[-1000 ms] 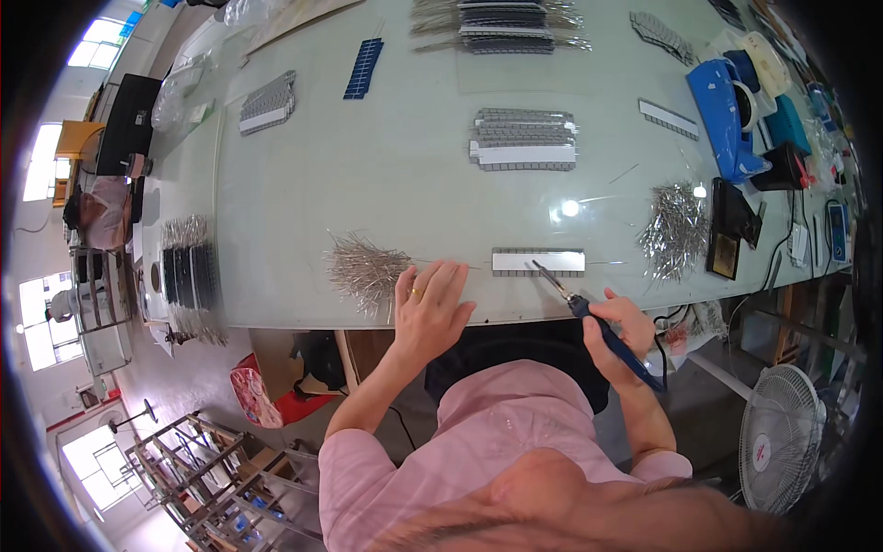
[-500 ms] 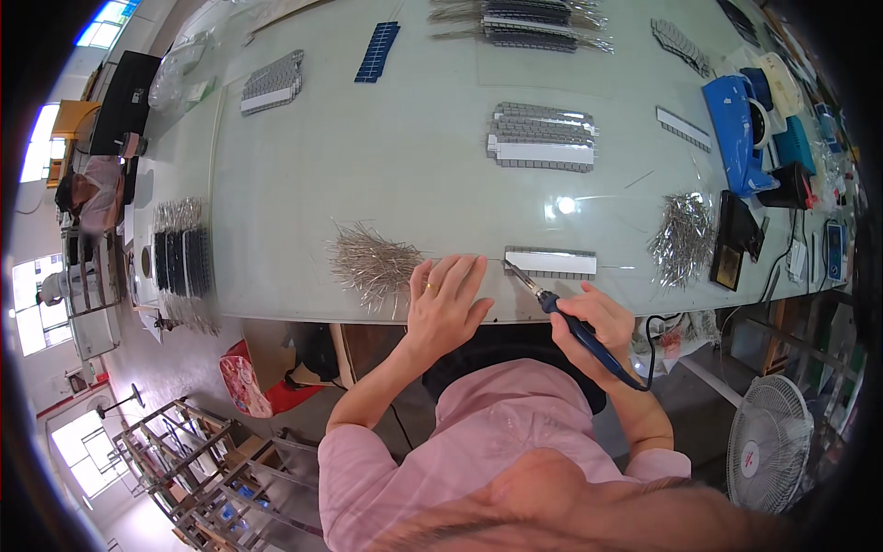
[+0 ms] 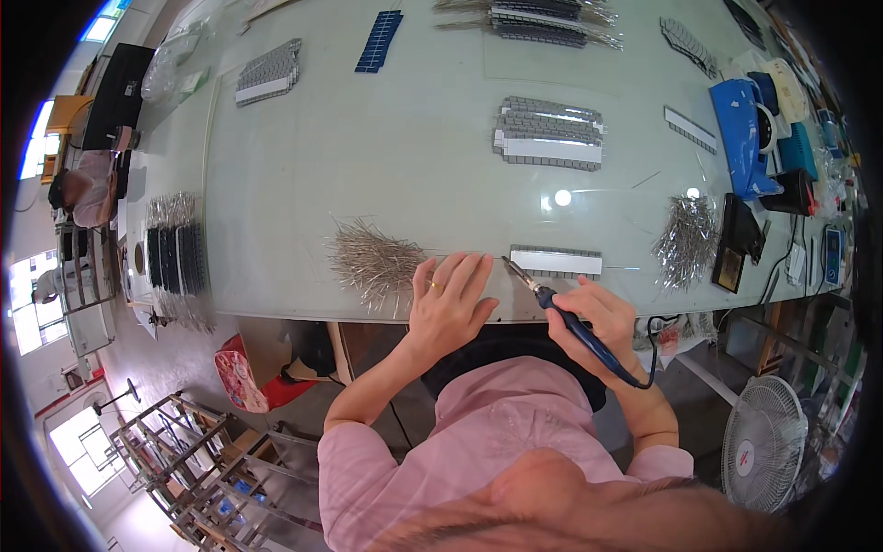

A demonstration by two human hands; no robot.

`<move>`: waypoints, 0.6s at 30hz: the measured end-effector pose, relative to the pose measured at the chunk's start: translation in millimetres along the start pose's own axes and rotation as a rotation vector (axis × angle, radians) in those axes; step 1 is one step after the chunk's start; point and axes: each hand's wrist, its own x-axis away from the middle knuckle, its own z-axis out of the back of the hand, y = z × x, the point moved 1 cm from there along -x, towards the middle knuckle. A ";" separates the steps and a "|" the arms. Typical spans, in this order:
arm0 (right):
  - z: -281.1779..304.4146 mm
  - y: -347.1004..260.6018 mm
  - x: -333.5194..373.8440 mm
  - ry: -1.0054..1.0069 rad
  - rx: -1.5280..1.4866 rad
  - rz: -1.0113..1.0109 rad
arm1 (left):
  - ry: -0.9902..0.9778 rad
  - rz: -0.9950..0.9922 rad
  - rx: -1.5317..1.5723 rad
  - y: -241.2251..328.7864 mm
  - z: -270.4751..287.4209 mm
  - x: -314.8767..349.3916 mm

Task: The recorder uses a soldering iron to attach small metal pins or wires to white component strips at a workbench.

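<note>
My right hand [image 3: 593, 317] is closed around the blue handle of a soldering iron [image 3: 577, 328]. The iron's metal tip is at the left end of a narrow white-and-grey segmented strip [image 3: 556, 259], where a thin wire sticks out. Whether the tip touches the wire is too small to tell. My left hand [image 3: 451, 299] lies with fingers stretched out on the table, its fingertips over the thin wire to the left of the strip. Close by on its left is a heap of thin silvery wire leads [image 3: 377, 260]. Another wire heap [image 3: 686, 241] lies right of the strip.
A stack of similar strips [image 3: 550, 147] lies beyond my hands on the pale table [image 3: 368, 166]. More bundles lie at the far edge and far left. A blue holder [image 3: 739, 138] and a dark box [image 3: 733, 258] stand at right. The iron's cord [image 3: 654, 345] loops by my right wrist.
The iron's tip has shifted slightly left, from the strip's left end to just outside it. My left hand stays nearly in place. The whole view has moved a little.
</note>
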 end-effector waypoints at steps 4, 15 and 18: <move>2.4 1.6 -4.2 -0.040 0.025 0.080 | 0.018 0.003 0.020 0.7 1.9 -0.3; 7.7 49.0 25.7 0.227 -0.648 -0.472 | 0.095 -0.095 0.151 34.7 14.7 5.9; 18.7 55.0 35.2 0.248 -0.588 -0.374 | 0.028 -0.110 0.172 52.7 2.1 -4.5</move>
